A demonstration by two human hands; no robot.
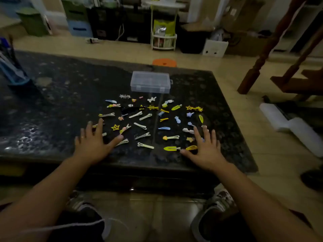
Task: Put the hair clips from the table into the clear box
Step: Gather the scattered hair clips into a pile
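Observation:
Several small hair clips (143, 126) in yellow, white, blue and pink lie spread over the dark stone table (52, 102). A clear box (150, 82) with its lid down stands just beyond them. My left hand (94, 142) lies flat with spread fingers at the left edge of the spread, over a few clips. My right hand (205, 145) lies flat at the right edge, its thumb beside a yellow clip (191, 147). Neither hand holds anything.
A blue object (12, 70) sits at the table's far left. An orange stool (164, 62) stands behind the table. Wooden furniture legs (262, 55) and a white roll (290, 126) lie on the floor to the right. My shoes (215, 212) are below the table's near edge.

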